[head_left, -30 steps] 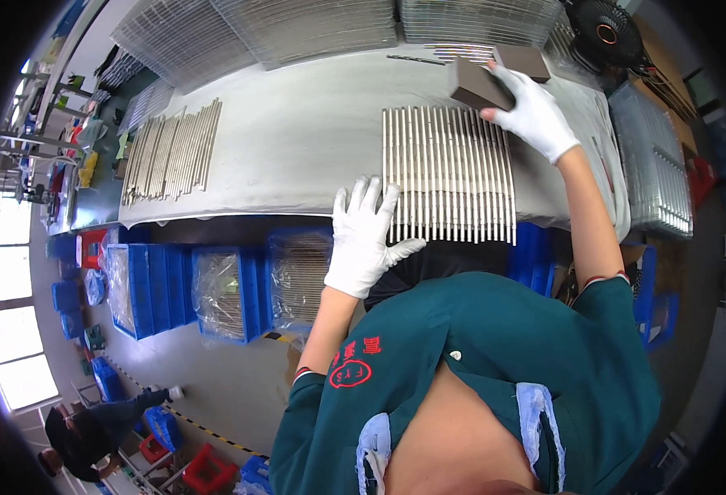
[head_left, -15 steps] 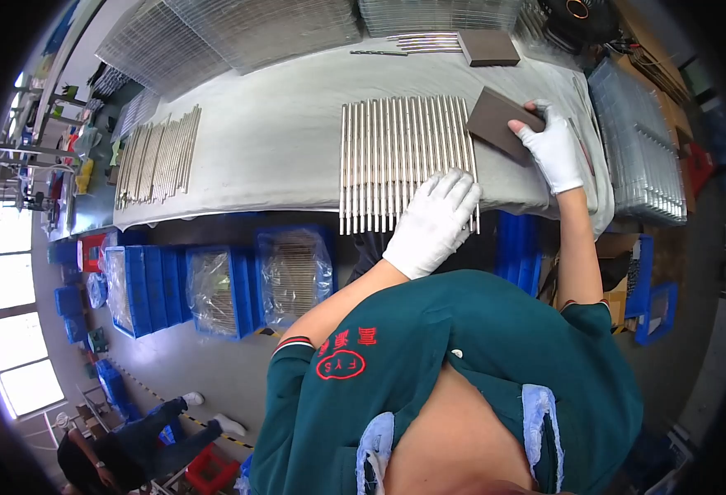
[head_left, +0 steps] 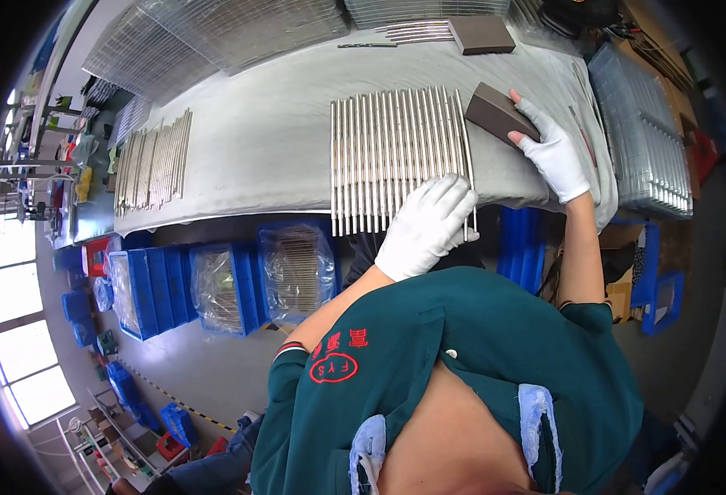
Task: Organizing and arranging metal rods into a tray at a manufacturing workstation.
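The gloved right hand [head_left: 554,153] grips a dark rectangular block [head_left: 499,115], its fingers closed over the block's near end; the block lies just beside the right edge of a row of metal rods [head_left: 396,157]; the gloved left hand [head_left: 426,227] rests flat and spread on the rods' near ends; beyond lies a second dark block [head_left: 480,35] on the grey-covered table [head_left: 256,140].
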`<action>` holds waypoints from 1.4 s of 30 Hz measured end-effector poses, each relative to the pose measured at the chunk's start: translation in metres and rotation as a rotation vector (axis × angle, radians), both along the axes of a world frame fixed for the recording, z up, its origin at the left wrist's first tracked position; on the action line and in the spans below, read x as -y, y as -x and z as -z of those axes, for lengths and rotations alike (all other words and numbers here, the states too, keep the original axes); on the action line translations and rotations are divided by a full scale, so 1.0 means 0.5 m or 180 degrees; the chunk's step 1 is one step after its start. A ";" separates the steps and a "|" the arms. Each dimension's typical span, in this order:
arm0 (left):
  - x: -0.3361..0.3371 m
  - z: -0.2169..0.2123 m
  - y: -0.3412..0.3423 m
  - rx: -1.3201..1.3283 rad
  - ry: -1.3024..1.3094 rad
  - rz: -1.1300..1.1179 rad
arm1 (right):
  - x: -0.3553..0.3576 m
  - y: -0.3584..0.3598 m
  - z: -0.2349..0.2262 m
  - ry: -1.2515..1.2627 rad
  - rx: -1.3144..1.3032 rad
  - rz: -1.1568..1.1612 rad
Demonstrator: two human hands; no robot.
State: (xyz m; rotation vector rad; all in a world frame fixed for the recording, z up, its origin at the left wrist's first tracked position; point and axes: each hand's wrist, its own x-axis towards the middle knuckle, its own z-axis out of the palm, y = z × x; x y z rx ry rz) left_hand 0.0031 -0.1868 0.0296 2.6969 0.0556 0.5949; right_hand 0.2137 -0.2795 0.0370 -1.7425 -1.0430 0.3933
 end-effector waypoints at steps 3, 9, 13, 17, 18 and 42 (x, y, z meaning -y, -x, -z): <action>-0.003 -0.005 0.000 0.0015 0.0108 0.0002 | 0.002 -0.003 -0.042 0.0002 -0.0593 -0.0375; -0.002 0.006 -0.006 0.0258 0.0034 0.0034 | -0.060 0.039 -0.061 0.0463 0.0110 -0.1420; -0.005 -0.001 -0.005 0.0252 0.0101 -0.0052 | -0.047 -0.018 -0.065 0.0476 -0.1047 -0.1564; -0.004 0.005 -0.003 0.0147 0.0111 -0.0017 | -0.046 -0.004 -0.067 0.0507 -0.0952 -0.1369; -0.003 0.006 -0.003 0.0147 0.0057 0.0003 | -0.059 0.019 -0.063 0.0522 -0.0365 -0.1369; -0.004 -0.006 0.001 -0.0366 -0.0114 -0.0033 | 0.006 -0.081 -0.049 0.1154 0.1018 0.0663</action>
